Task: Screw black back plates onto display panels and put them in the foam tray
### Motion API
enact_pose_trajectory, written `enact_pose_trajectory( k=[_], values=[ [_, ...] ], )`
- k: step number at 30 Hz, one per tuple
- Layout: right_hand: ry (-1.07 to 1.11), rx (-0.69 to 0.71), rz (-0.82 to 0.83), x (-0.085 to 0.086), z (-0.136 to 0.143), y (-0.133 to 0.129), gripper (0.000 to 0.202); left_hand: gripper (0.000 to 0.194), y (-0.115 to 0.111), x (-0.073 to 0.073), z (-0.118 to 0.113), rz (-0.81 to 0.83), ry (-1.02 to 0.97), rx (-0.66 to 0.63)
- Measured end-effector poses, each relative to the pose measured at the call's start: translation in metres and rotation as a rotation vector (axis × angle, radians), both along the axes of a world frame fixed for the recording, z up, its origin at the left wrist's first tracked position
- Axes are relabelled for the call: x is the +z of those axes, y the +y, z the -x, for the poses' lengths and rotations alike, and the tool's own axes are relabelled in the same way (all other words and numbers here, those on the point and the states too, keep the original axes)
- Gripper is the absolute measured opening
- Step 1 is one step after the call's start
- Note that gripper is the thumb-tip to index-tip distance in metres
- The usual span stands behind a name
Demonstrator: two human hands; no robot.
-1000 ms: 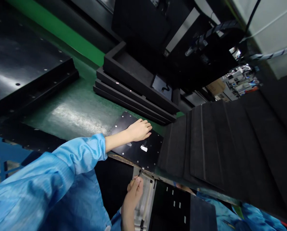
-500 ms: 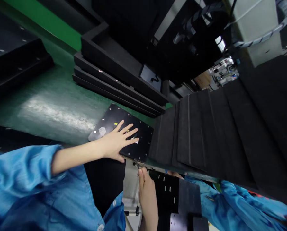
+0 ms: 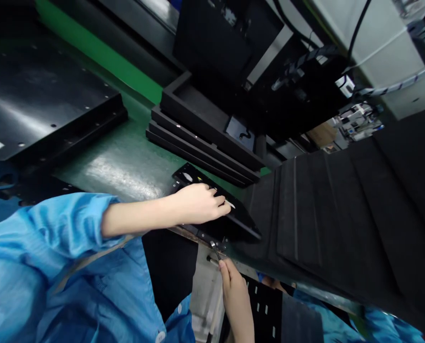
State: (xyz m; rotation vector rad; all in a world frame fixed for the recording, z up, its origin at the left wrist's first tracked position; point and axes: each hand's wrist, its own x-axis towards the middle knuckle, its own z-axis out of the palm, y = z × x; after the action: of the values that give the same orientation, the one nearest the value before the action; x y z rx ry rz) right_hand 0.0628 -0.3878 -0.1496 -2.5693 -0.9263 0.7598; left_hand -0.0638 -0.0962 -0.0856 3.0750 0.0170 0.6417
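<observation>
Two bare hands work at one black panel on the green tabletop, at its near side and roughly in the middle of the scene. The panel's long axis runs slantwise from far left to near right. It is tilted over a dark base, with a shadowed gap showing beneath its near right part.

The left hand is the closer one: it lies across the panel from the left, its curled fingers at the panel's edge. Its grip appears closed on that edge, though the thumb is hidden. The right hand is on the near side, just off the tabletop edge, its grip clenched round a thin dark tool. From this hand the panel lies on the far side, across the base's near edge; the tool points away and slightly left, its tip at that near edge. Whether the tip touches it, I cannot tell.

A stack of black trays stands beyond the panel, and dark sheets lie overlapped just to the right. Well to the left is a larger black plate. Part of another person's blue clothing shows at the near right.
</observation>
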Motion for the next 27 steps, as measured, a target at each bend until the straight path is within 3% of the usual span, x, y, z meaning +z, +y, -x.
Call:
enact_pose_trajectory(
  k=[5,12,16,21,24,27],
  values=[
    [-0.121,-0.068,-0.084,0.010,0.020,0.024,0.053,0.032,0.038,0.053,-0.042,0.031,0.145,0.051],
    [-0.347,0.187,-0.192,0.002,0.023,0.110,0.041,0.037,0.065,0.086,-0.060,0.164,0.238,0.070],
    [-0.418,0.360,-0.201,0.003,0.008,0.131,0.046,0.042,0.071,0.098,-0.066,0.242,0.300,0.085],
    [-0.677,0.683,-0.334,0.007,-0.008,0.130,0.045,0.043,0.080,0.103,-0.075,0.285,0.337,0.086],
    [-0.967,0.858,-0.559,0.006,-0.011,0.123,0.033,0.042,0.081,0.103,-0.076,0.276,0.335,0.079],
    [-1.154,0.836,-0.781,0.006,-0.012,0.121,0.023,0.042,0.081,0.101,-0.077,0.270,0.333,0.071]
  ],
)
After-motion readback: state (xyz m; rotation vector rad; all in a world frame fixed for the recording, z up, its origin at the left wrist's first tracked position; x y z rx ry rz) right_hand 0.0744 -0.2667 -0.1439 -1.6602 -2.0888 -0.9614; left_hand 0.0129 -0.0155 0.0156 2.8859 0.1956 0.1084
